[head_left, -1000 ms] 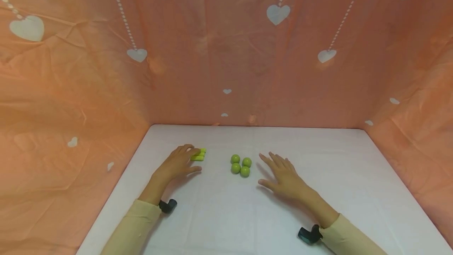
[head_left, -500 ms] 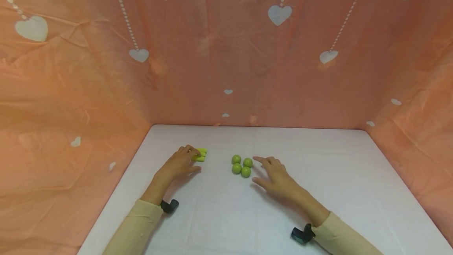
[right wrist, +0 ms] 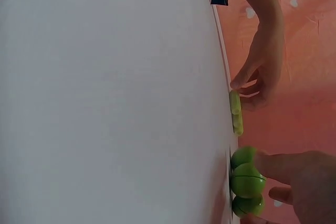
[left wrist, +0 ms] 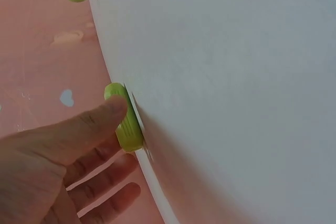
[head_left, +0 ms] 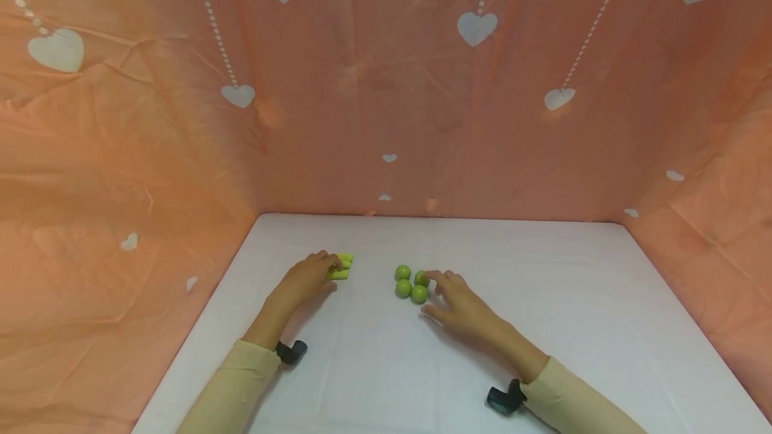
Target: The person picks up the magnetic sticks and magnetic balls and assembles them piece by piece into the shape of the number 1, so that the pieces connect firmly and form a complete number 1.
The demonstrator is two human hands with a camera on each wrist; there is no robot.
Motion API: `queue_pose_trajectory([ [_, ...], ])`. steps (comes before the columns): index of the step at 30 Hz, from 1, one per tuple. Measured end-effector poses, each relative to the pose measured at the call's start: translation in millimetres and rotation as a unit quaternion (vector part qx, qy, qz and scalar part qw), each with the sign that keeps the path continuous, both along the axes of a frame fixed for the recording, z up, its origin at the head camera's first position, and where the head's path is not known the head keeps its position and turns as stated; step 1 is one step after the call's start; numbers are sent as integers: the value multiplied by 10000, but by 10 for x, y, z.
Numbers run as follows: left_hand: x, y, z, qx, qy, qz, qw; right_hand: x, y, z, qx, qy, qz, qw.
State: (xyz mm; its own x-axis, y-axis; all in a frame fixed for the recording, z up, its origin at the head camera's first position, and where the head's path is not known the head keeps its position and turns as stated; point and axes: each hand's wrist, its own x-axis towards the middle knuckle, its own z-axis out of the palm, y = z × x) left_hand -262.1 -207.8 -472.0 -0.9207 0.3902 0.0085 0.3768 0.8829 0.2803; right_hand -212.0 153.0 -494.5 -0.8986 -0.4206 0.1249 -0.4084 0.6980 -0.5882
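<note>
Stubby yellow-green sticks [head_left: 340, 275] lie side by side on the white table, left of centre. My left hand [head_left: 306, 278] is over their left ends, its index finger bent above them and its thumb apart at the near side. In the left wrist view, the thumb overlaps a ribbed green stick [left wrist: 131, 136] while the other fingers spread loosely behind. Several shiny green balls [head_left: 403, 288] sit clustered to the right. My right hand [head_left: 464, 308] reaches them with its index fingertip at the back right ball [head_left: 420, 278]; its thumb is lower and apart. Each ball [right wrist: 248, 181] seen close has a seam.
The white tabletop [head_left: 543, 273] ends at an orange cloth backdrop [head_left: 338, 119] printed with pale hearts, which rises at the back and both sides. A black wrist camera [head_left: 292, 352] sits under the left wrist, another camera [head_left: 505, 399] under the right.
My right hand has moved left, from beside the balls to the back right one, its fingers bending slightly. The left hand has stayed at the sticks, its thumb drawing in a little.
</note>
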Motion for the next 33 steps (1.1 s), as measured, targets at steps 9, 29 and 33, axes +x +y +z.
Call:
queue_pose_trajectory([
  [9, 34, 26, 4, 134, -204, -25, 9997, 14, -96, 23, 175, 39, 4, 9998],
  [29, 63, 207, 81, 917, -469, -495, 9934, -41, -127, -3, 99, 212, -83, 9997],
  [33, 73, 270, 98, 991, -448, -520, 9927, -48, -124, 7, 44, 234, -29, 9997],
])
